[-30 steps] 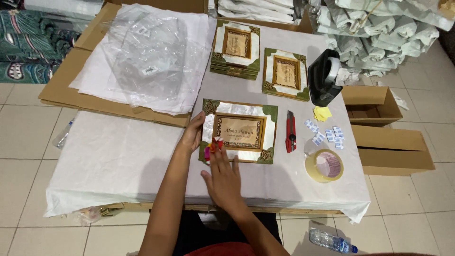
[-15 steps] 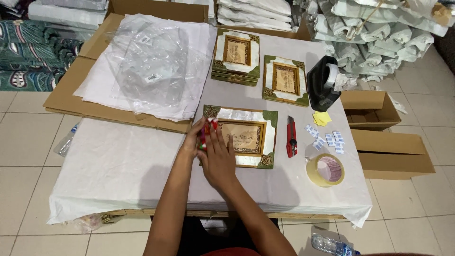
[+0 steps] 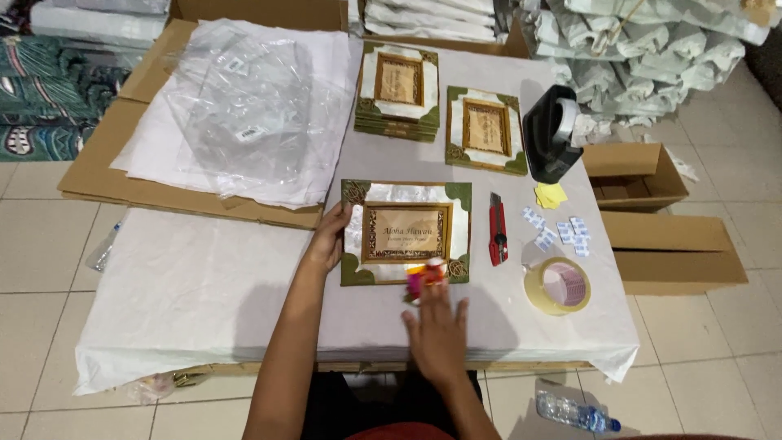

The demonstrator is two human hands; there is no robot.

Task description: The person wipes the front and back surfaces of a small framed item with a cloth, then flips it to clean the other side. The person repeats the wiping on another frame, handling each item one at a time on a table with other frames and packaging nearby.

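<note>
On the counter (image 3: 204,285), far left, clear plastic bags (image 3: 252,106) lie on white paper over flat cardboard (image 3: 98,171). The left hand (image 3: 330,238) rests on the left edge of the frame (image 3: 405,233), a green-cornered picture frame lying flat near the counter's front edge; its fingers are together, pressed on the border rather than clamped round it. Just below the frame's lower edge sits a small pink-and-orange ornament (image 3: 425,277), and the right hand (image 3: 436,330) lies palm down right behind it, fingers spread, their tips at or on the ornament; whether they pinch it I cannot tell. The step in hand looks like fixing this ornament to the frame's lower border while the other hand steadies the frame. The next move seems to call for a firm press at the right spot without shifting the frame. Further right lie a red knife (image 3: 496,229), small white slips (image 3: 562,232), a tape roll (image 3: 558,285) and a black tape dispenser (image 3: 552,134); two more frames (image 3: 440,98) lie behind.
</note>
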